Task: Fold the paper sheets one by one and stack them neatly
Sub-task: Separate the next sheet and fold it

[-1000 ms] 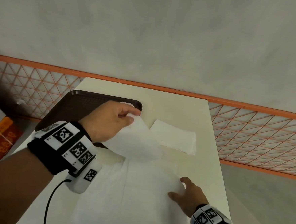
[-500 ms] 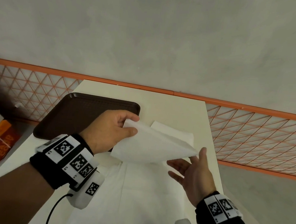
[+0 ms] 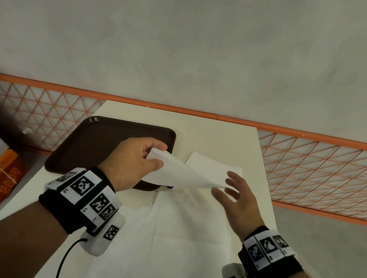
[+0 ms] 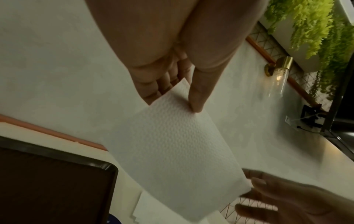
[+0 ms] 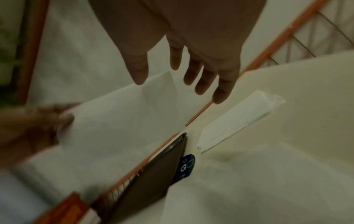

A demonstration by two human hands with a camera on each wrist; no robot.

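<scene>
Between the left hand's [image 3: 133, 161] thumb and fingers [image 4: 151, 84], one corner of the embossed paper sheet [image 4: 172, 154] is pinched, held above the bench [image 3: 217, 137]. It looks feather-light and limp (easily torn, I judge), so the right hand [image 3: 237, 201], fingers spread at the drooping far corner, should pinch there.

The right hand [image 5: 184, 50] reaches in from twelve o'clock, fingers [image 5: 205, 81] spread and straight, hanging above a cream tabletop [image 5: 306, 94]. Its thumb tip lies at the upper edge of a white embossed paper sheet [image 5: 122, 118], whose nine o'clock end is in the grip of the blurred left hand [image 5: 32, 121]. A folded white paper sheet [image 5: 237, 119] lies at three o'clock. A dark brown plastic tray [image 5: 153, 178] sits toward six o'clock, a round blue sticker [image 5: 186, 166] just beside its corner.
</scene>
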